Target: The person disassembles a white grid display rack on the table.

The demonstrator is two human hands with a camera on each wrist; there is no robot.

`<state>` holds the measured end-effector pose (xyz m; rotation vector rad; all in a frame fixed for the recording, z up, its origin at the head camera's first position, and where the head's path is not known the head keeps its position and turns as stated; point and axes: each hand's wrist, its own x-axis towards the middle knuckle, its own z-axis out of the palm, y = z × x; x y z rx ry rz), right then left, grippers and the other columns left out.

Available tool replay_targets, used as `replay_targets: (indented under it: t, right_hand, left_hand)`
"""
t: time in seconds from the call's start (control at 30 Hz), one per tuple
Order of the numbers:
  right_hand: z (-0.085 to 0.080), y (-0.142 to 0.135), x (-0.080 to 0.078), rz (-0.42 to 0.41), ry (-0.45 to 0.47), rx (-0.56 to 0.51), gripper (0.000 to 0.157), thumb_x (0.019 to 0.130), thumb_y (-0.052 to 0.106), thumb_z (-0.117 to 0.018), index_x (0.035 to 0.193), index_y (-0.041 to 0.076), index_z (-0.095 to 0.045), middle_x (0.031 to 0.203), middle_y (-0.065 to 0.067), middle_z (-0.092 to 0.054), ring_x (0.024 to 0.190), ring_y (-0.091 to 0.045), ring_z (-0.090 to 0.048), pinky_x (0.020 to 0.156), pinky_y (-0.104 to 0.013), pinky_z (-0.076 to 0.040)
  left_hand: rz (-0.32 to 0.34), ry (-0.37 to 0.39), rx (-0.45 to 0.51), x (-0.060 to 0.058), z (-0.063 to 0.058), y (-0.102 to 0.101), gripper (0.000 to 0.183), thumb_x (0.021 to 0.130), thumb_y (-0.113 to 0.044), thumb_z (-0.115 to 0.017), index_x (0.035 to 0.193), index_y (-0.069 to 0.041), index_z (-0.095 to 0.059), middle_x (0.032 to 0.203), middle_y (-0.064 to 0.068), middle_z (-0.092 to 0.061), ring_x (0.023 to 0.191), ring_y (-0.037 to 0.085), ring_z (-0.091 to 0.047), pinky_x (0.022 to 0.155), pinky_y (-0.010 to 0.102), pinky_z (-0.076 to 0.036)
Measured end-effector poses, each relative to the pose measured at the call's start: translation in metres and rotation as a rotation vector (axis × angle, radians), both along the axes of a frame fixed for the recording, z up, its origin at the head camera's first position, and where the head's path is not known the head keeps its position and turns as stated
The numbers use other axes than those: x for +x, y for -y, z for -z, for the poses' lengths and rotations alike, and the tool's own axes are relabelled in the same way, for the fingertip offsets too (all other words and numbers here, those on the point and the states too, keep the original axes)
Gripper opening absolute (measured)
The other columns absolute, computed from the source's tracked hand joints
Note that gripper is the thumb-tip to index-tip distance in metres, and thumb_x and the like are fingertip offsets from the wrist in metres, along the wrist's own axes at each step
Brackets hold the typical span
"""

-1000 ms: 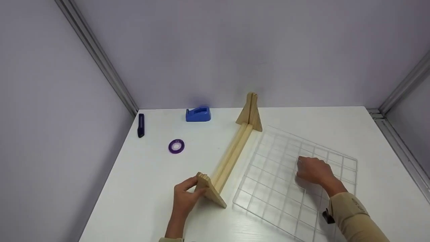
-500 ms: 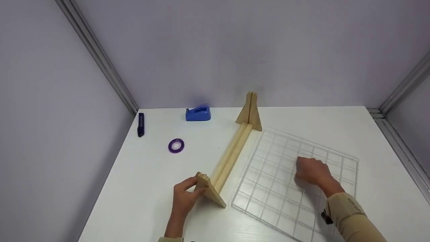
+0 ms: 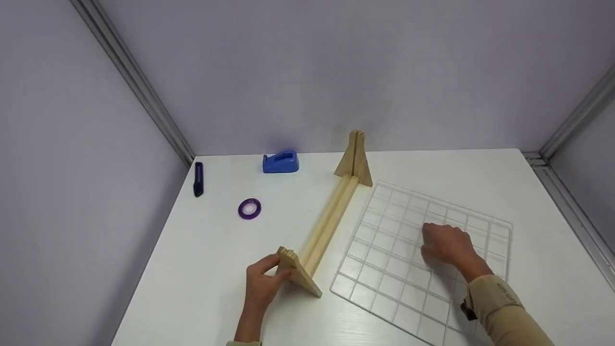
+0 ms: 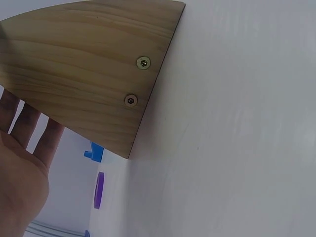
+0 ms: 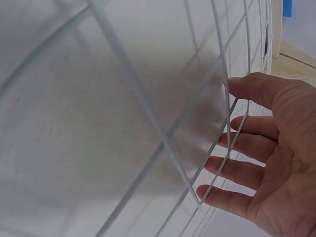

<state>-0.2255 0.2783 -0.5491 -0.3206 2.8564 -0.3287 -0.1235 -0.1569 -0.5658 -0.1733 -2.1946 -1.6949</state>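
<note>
A light wooden stand (image 3: 331, 218) lies across the middle of the table, a grooved bar joining two slotted upright end pieces. My left hand (image 3: 261, 286) pinches the top of its near end piece between thumb and fingers. In the left wrist view, that end piece (image 4: 84, 69) shows two metal screws near its base, with several fingers (image 4: 49, 140) reaching behind it. To the right, my right hand (image 3: 447, 244) holds a white wire grid panel (image 3: 354, 236) by its inner wires. The right wrist view shows the thumb (image 5: 252, 88) and fingertips right at the wires.
On the left of the white table (image 3: 202, 269) are a purple tape roll (image 3: 250, 209), a blue tape dispenser (image 3: 280, 162) and a dark blue utility knife (image 3: 198, 179). Pale panels (image 3: 307, 72) with metal framing (image 3: 139, 81) enclose the table's back and sides.
The head view has shifted slightly, and the wire grid has moved a little in my right hand. My left hand keeps its pinch on the stand's near end.
</note>
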Motion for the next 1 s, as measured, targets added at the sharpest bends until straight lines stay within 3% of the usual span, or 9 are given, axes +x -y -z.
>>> replay_targets:
  t: [0.33,0.47,0.6,0.77,1.0]
  right_hand:
    - [0.002,-0.005,0.003,0.012,-0.008,0.013,0.016,0.091,0.024,-0.072,0.094,0.014,-0.059,0.080,-0.004,-0.064,0.063,-0.022,-0.052,0.052,-0.039,-0.043]
    - [0.005,-0.009,0.005,0.006,-0.021,0.012,0.035,0.091,0.030,-0.074,0.120,0.013,-0.064,0.107,-0.013,-0.073,0.076,-0.031,-0.065,0.058,-0.046,-0.052]
    - [0.009,-0.012,0.007,-0.009,-0.029,-0.002,0.055,0.092,0.032,-0.073,0.142,0.013,-0.056,0.127,-0.018,-0.069,0.096,-0.042,-0.069,0.069,-0.053,-0.057]
    - [0.010,-0.013,0.009,-0.009,-0.055,-0.008,0.050,0.094,0.030,-0.070,0.140,0.014,-0.058,0.124,-0.017,-0.071,0.094,-0.042,-0.069,0.068,-0.053,-0.057]
    - [0.012,-0.016,0.008,0.001,-0.085,-0.015,0.051,0.097,0.030,-0.068,0.143,0.013,-0.057,0.134,-0.017,-0.066,0.102,-0.045,-0.068,0.073,-0.058,-0.057]
  left_hand:
    - [0.009,-0.003,0.002,0.000,0.002,0.000,0.037,0.070,-0.005,-0.089,0.105,-0.001,-0.079,0.104,0.013,-0.079,0.100,0.001,-0.071,0.090,0.016,-0.056]
    - [-0.004,-0.020,-0.013,0.000,0.005,0.002,0.037,0.070,-0.004,-0.089,0.105,0.001,-0.078,0.104,0.013,-0.078,0.100,0.001,-0.071,0.089,0.016,-0.057]
    - [-0.013,-0.006,0.002,0.002,0.005,0.002,0.037,0.069,-0.004,-0.089,0.104,0.001,-0.078,0.103,0.014,-0.078,0.100,0.001,-0.071,0.089,0.016,-0.056]
    - [-0.020,0.031,-0.001,0.002,0.002,0.000,0.035,0.070,-0.006,-0.089,0.103,-0.002,-0.079,0.103,0.012,-0.079,0.100,0.002,-0.071,0.092,0.018,-0.056]
    - [-0.020,0.043,-0.037,0.001,0.002,0.000,0.034,0.073,-0.010,-0.089,0.105,-0.004,-0.079,0.104,0.009,-0.079,0.101,0.004,-0.072,0.093,0.019,-0.056]
